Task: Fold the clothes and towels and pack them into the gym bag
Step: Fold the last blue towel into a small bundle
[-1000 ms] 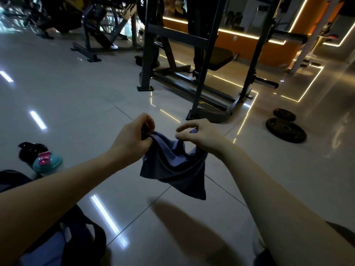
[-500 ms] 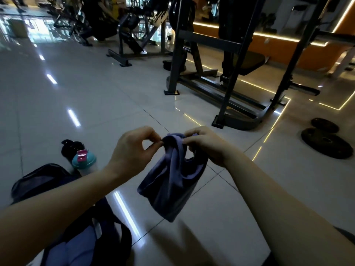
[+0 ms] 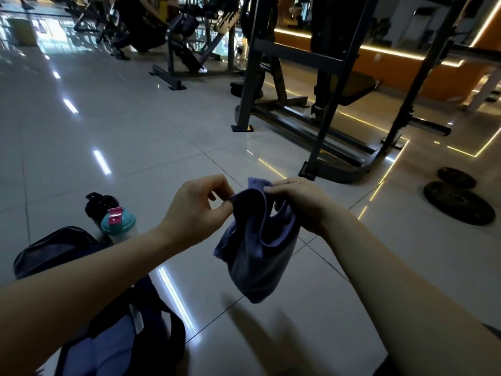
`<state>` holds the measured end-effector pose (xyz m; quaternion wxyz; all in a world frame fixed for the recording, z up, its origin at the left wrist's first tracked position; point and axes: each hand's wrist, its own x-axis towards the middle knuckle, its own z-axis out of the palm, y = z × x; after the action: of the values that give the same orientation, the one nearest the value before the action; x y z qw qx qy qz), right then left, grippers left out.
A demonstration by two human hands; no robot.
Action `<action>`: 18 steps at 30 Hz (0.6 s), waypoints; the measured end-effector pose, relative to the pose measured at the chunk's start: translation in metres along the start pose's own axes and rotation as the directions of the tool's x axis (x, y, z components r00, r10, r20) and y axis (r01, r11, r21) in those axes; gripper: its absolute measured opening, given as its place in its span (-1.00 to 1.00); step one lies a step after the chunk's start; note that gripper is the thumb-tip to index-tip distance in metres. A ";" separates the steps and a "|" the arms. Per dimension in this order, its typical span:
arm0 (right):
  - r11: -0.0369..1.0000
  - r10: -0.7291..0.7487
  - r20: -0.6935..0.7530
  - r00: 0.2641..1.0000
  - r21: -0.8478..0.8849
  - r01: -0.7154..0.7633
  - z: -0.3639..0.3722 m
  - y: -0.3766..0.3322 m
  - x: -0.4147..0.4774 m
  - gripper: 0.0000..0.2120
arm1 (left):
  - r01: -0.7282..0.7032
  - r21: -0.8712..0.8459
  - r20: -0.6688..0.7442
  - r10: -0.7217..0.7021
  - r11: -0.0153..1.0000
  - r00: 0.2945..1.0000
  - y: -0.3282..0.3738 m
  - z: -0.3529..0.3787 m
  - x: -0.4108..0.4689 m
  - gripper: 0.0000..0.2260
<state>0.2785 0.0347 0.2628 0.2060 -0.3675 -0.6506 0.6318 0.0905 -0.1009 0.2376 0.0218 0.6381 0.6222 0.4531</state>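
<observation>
Gym, glossy tiled floor (image 3: 135, 131). Purple cloth (image 3: 257, 253) hangs bunched at frame centre; left hand (image 3: 200, 210) pinches its edge, right hand (image 3: 301, 204) grips the top. Gym bag (image 3: 59, 245) lower left. Risk: thin pinch slips, cloth drops, fold skews.

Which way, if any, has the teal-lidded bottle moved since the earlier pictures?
No. The teal-lidded bottle stands beside the black bottle as before; only the camera view shifted.

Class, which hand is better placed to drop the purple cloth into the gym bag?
Probably left. The left hand pinches the cloth, and the gym bag lies on the floor beneath that forearm.
</observation>
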 end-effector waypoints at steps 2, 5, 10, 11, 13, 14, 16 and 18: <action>0.981 0.101 -0.064 0.993 0.171 -0.089 -0.003 0.003 0.003 -0.88 | -0.093 0.063 0.053 0.090 0.994 0.995 0.005 -0.001 -0.004 -0.90; 0.915 0.228 0.003 0.974 0.340 -0.215 -0.005 0.004 0.003 -0.92 | -0.162 0.108 0.128 0.147 0.981 0.981 0.006 0.003 -0.005 -0.95; 0.898 0.246 0.100 0.964 0.351 -0.266 -0.004 0.003 -0.001 -0.84 | -0.239 0.167 0.176 0.209 0.957 0.962 0.004 0.011 -0.004 -0.82; 0.897 0.239 0.108 0.965 0.356 -0.262 -0.004 0.003 -0.002 -0.83 | -0.217 0.145 0.154 0.194 0.965 0.969 0.006 0.011 -0.003 -0.84; 0.893 0.231 0.116 0.966 0.369 -0.258 -0.004 0.004 -0.001 -0.83 | -0.155 0.070 0.093 0.148 0.985 0.985 0.009 0.012 -0.002 -0.88; 0.890 0.232 0.122 0.965 0.374 -0.261 -0.003 0.004 -0.002 -0.84 | -0.118 0.030 0.054 0.116 0.993 0.992 0.012 0.012 -0.002 -0.91; 0.893 0.237 0.128 0.963 0.363 -0.267 -0.003 0.004 -0.002 -0.87 | -0.021 -0.076 -0.011 0.021 0.997 1.000 0.018 0.011 0.000 -0.95; 0.896 0.240 0.124 0.963 0.353 -0.269 -0.003 0.006 -0.003 -0.82 | 0.058 -0.175 -0.025 -0.063 0.983 0.998 0.026 0.010 0.003 -0.83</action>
<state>0.2834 0.0343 0.2582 0.1613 -0.3795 -0.4750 0.7774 0.1164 -0.0988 0.2492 0.0821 0.6076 0.5995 0.5145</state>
